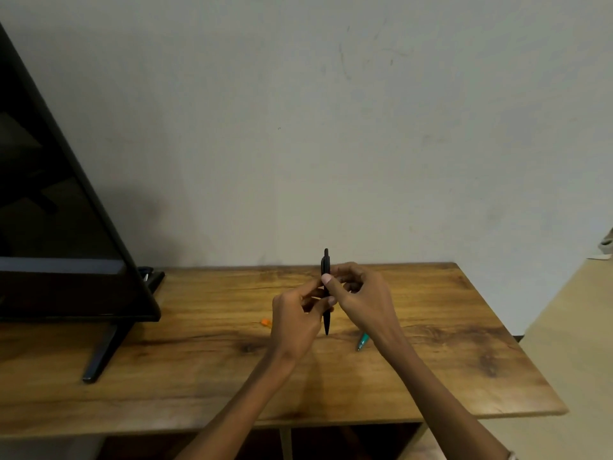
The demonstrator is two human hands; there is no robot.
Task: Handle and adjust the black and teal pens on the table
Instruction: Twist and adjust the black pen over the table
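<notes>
Both hands are raised over the middle of the brown wood-grain table (199, 376), sharing a slim black pen (326, 313) that stands nearly upright between them, its clip end up and its pointed tip hanging just above the tabletop. The left hand (295, 323) pinches the barrel about midway, thumb and curled fingers closed on it. The right hand (360, 297) grips higher up, its thumb pressed flat against the barrel and the fingers curled behind. The teal pen (362, 341) lies flat on the table just under the right wrist, only its tip end showing. A small orange piece (266, 323) sits on the wood left of the left hand. A black flat-screen television (66, 227) stands on its leg at the table's left end.
</notes>
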